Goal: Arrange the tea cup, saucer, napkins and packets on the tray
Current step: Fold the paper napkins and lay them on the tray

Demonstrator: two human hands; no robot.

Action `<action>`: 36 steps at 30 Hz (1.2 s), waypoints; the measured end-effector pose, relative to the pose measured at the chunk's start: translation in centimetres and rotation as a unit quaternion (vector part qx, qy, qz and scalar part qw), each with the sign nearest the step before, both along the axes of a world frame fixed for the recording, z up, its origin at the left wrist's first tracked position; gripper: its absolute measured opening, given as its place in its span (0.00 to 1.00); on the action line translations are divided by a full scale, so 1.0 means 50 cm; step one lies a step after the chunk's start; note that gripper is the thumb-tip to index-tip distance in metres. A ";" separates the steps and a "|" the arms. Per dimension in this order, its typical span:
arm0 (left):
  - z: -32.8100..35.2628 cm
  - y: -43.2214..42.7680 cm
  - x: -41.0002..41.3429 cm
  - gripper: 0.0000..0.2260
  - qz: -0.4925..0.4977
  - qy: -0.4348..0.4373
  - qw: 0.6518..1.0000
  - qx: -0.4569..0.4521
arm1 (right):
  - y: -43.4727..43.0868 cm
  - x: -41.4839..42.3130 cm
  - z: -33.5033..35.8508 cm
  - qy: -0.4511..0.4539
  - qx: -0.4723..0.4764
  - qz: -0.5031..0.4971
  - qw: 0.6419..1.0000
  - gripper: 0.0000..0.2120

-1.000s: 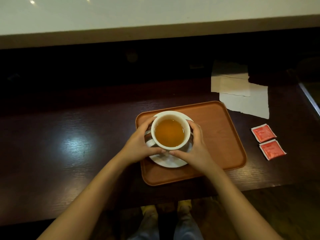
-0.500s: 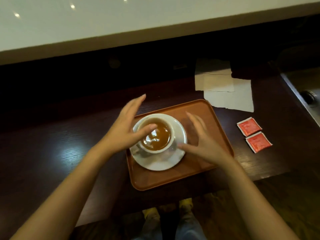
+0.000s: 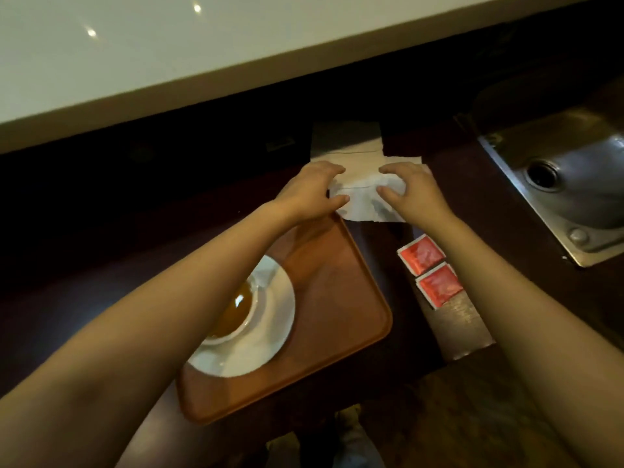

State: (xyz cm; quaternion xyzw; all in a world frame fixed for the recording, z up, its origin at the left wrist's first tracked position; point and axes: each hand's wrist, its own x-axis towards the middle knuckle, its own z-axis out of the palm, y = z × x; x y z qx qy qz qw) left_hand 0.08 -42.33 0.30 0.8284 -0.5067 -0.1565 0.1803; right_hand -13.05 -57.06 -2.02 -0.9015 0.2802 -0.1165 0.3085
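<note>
Tea cup (image 3: 236,310), half hidden under the left forearm, on saucer (image 3: 270,336), at the near left of the brown tray (image 3: 337,298). Two red packets (image 3: 429,270) on the dark table (image 3: 469,327), just right of the tray. Beyond the tray's far edge: white napkins (image 3: 361,194), far part in shadow, pinched by left hand (image 3: 312,192) and right hand (image 3: 412,192) at either side. Steel sink (image 3: 574,190), far right, cut off.

Filled tea cup (image 3: 236,309) on saucer (image 3: 266,332) on tray (image 3: 341,298); napkins (image 3: 361,194), packets (image 3: 430,270) outside.
</note>
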 end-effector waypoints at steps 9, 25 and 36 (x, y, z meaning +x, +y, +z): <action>-0.082 -0.102 0.037 0.23 0.000 -0.066 0.996 0.055 | -0.076 0.046 -0.055 0.071 -0.139 0.107 0.982 0.15; -0.085 -0.137 0.036 0.13 0.028 -0.102 0.994 0.008 | -0.110 0.070 -0.061 -0.029 -0.062 0.051 0.996 0.08; -0.021 -0.106 -0.003 0.08 0.070 0.095 0.993 -0.002 | -0.108 0.030 -0.016 0.035 -0.010 0.188 0.981 0.09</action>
